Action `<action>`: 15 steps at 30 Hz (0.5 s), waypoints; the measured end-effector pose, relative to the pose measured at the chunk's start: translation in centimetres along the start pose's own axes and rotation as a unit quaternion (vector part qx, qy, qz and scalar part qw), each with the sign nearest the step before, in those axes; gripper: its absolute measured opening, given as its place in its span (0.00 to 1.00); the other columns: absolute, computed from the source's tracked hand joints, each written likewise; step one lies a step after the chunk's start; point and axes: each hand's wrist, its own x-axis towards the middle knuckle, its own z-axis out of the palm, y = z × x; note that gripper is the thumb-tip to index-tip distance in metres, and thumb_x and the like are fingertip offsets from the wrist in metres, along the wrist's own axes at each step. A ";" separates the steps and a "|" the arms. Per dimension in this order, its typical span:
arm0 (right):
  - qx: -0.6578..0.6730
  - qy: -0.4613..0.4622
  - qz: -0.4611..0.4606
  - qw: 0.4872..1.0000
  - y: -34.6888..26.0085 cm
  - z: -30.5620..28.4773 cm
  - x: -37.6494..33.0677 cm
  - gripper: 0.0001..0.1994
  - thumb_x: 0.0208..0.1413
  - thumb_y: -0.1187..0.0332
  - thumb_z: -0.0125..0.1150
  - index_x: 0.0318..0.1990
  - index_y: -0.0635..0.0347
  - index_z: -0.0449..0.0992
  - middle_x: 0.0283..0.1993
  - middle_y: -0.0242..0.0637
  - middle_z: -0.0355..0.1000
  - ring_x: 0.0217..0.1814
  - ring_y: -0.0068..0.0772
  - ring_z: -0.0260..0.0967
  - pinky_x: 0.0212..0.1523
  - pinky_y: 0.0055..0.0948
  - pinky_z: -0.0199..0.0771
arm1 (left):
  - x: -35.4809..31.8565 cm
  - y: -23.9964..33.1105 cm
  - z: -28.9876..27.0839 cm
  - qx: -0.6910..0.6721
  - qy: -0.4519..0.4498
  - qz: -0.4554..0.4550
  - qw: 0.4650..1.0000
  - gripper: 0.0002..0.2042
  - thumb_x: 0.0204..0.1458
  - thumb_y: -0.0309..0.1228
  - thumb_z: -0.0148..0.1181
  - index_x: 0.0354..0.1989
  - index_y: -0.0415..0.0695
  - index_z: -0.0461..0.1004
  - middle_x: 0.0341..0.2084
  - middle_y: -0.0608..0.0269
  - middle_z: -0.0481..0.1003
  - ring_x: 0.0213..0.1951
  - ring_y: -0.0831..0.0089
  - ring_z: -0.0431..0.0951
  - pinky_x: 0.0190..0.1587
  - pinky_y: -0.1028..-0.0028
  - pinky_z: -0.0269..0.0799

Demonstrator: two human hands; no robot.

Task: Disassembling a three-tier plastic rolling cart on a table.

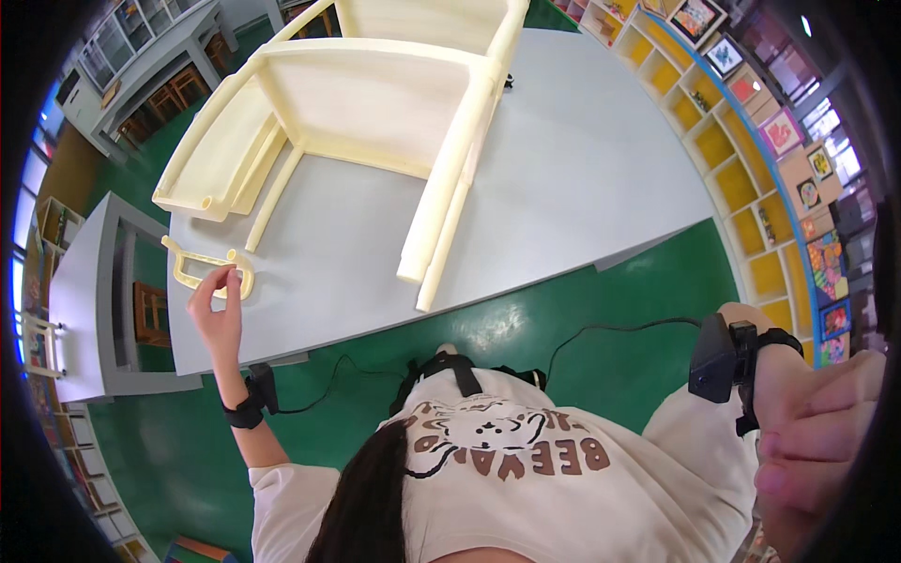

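A pale yellow plastic loop-shaped piece (pixel 192 279) with short pegs lies near the left front of the grey table. My left hand (pixel 218 296) is closed in a pinch at the right end of that loop, thumb and fingertips together. Just beyond stands a large pale yellow plastic frame with panels, resembling a child's chair (pixel 375 98); its long tubes (pixel 439 220) reach toward me. At the right edge, raised close to the camera, is my right hand (pixel 821 432) with its fingers curled in. Whatever it may hold is hidden.
The grey table (pixel 582 141) has its front edge just ahead of my body. White shelving with yellow backs (pixel 732 169) curves along the right. A second grey table (pixel 84 291) stands at the left. Black wristbands with cables (pixel 648 324) trail from both forearms over the green floor (pixel 497 328).
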 end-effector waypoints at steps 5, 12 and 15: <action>0.013 -0.021 -0.042 0.999 2.1 0.0 1.7 0.13 0.46 0.54 0.49 0.29 0.53 0.64 0.23 0.33 0.61 0.18 0.27 0.55 0.21 0.27 0.55 | -0.3 -0.2 0.6 0.012 0.012 -0.001 1.000 0.05 0.45 0.23 0.52 0.29 0.35 0.71 0.18 0.62 0.72 0.23 0.79 0.71 0.28 0.82 0.64; 0.054 -0.034 -0.109 0.992 5.5 -0.4 2.1 0.15 0.47 0.51 0.47 0.29 0.54 0.64 0.22 0.32 0.61 0.18 0.27 0.54 0.21 0.27 0.54 | -2.5 1.4 1.5 0.009 0.021 -0.054 0.998 0.04 0.41 0.21 0.54 0.26 0.33 0.71 0.17 0.60 0.72 0.22 0.77 0.71 0.29 0.80 0.65; 0.071 -0.036 -0.143 0.986 8.0 -0.8 1.7 0.16 0.47 0.50 0.47 0.29 0.54 0.64 0.21 0.31 0.60 0.17 0.27 0.54 0.21 0.27 0.54 | -2.4 3.6 2.1 0.034 0.032 -0.045 0.998 0.04 0.42 0.21 0.53 0.26 0.33 0.71 0.16 0.61 0.71 0.21 0.78 0.70 0.27 0.81 0.64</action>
